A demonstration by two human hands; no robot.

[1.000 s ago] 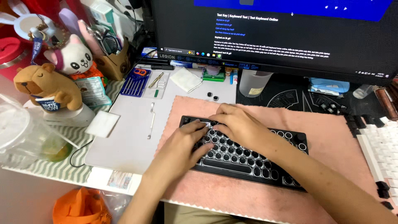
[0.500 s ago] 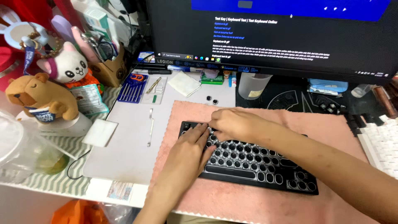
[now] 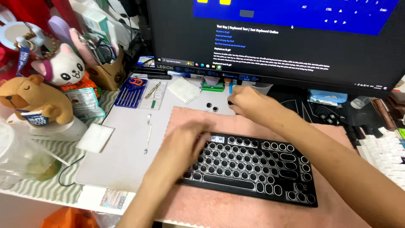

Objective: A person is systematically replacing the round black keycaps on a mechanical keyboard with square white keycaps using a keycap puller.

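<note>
Black keyboard (image 3: 253, 166) with round keycaps, on pink mat (image 3: 253, 211) mid-bench. Left hand (image 3: 187, 145) blurred over its left end; grip cannot be told. Right hand (image 3: 247, 103) pinched at a loose keycap (image 3: 230, 102) beyond the mat; two others (image 3: 212, 107) nearby. Risk: a small cap slips, rolling under the monitor (image 3: 274, 38).

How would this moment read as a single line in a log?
left hand: on black keyboard | right hand: at loose round keycaps | pink mat under keyboard | monitor on
</note>
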